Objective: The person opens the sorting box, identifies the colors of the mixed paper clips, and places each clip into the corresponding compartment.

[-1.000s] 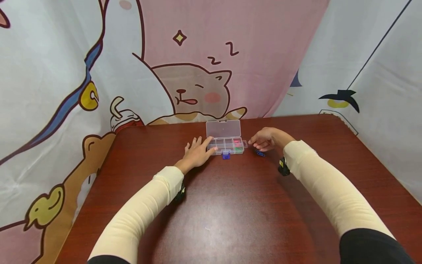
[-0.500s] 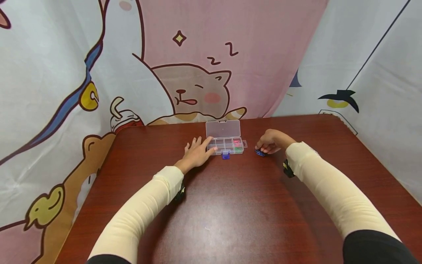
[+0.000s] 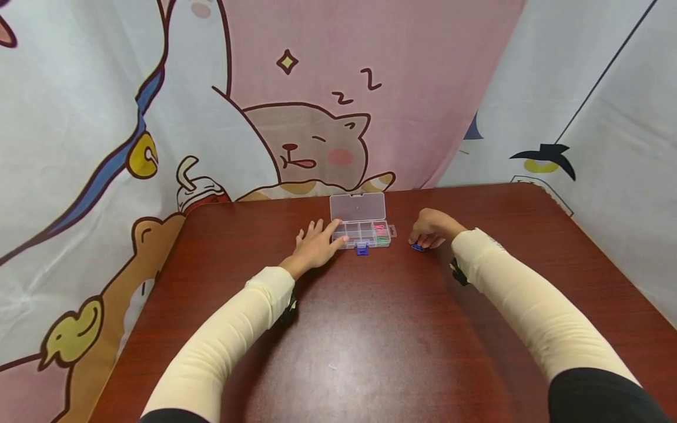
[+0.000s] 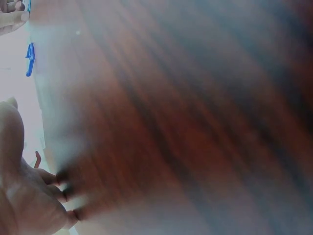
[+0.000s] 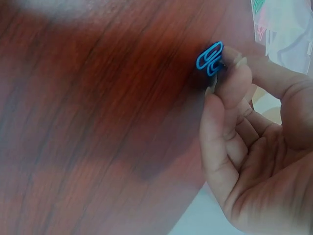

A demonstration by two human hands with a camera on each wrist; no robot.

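Observation:
A clear plastic compartment box (image 3: 350, 243) stands at the back of the table, its lid (image 3: 358, 207) raised. Pink paper clips (image 3: 379, 227) and green paper clips (image 3: 382, 239) lie in separate compartments at its right end. My left hand (image 3: 314, 245) rests at the box's left end, fingers spread and thumb near the front edge. Right of the box, my right hand (image 3: 429, 227) pinches at blue paper clips (image 5: 210, 58) close over the table. Loops of the clips stick out past the fingertips in the right wrist view; the rest is hidden behind the fingers.
A blue latch (image 3: 362, 250) hangs at the box's front, and a clear hanging tab (image 3: 393, 231) juts from its right side. Behind the brown wooden table (image 3: 365, 329) hangs a cartoon-printed cloth (image 3: 423, 76).
My right hand has moved from beside the box's tab, a little right and down, onto the blue paper clips, and its fingers have closed in on them. My left hand stays put.

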